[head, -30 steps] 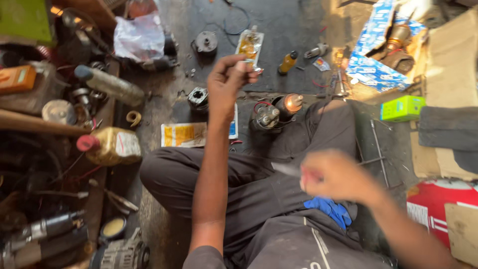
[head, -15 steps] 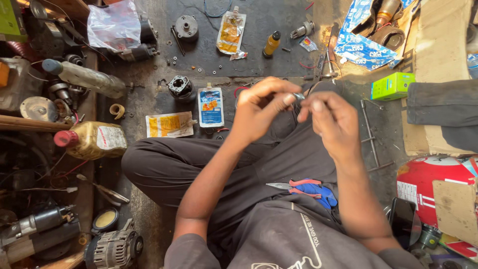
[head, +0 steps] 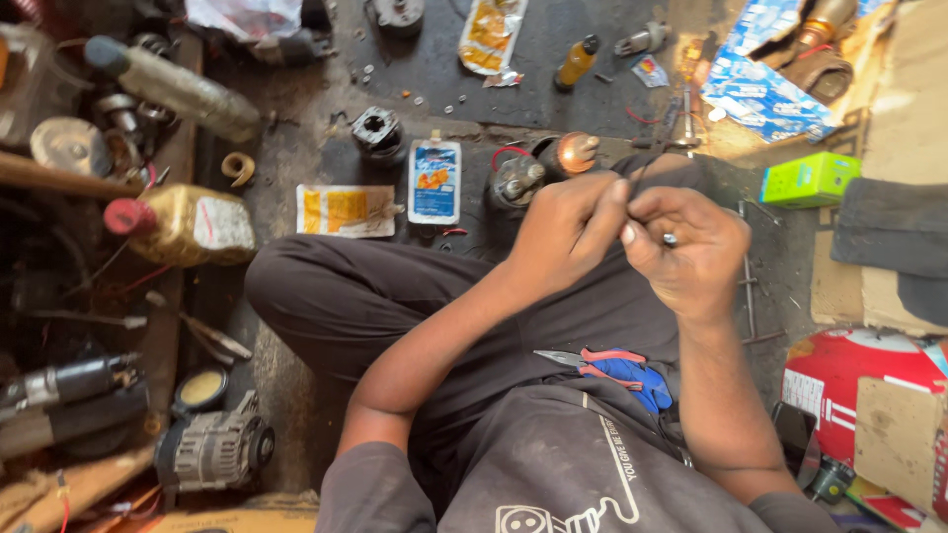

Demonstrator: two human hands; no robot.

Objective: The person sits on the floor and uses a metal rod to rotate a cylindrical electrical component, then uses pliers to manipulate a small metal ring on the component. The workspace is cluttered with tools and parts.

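While both hands meet above the lap in the head view, the left hand (head: 563, 232) is curled, its thumb and forefinger pressed together on something too small to make out. The right hand (head: 686, 252) is curled too, its fingertips touching the left's and pinching the same tiny piece; a ring shows on one finger. Whatever they hold sits right between the two sets of fingertips, hidden by them.

Just beyond the left hand lies a small motor part with a copper end (head: 541, 170). Further left of that hand, a blue-and-white sachet (head: 434, 181) stands on end on the floor, and beside it a flat yellow-and-white packet (head: 346, 210). Well left again lies a yellowish oil bottle with a red cap (head: 183, 225). Beyond the right hand, to its right, sits a green box (head: 810, 179); a blue printed wrapper (head: 755, 84) lies further off. Below the hands, on the lap, rest red-and-blue handled pliers (head: 612, 367).
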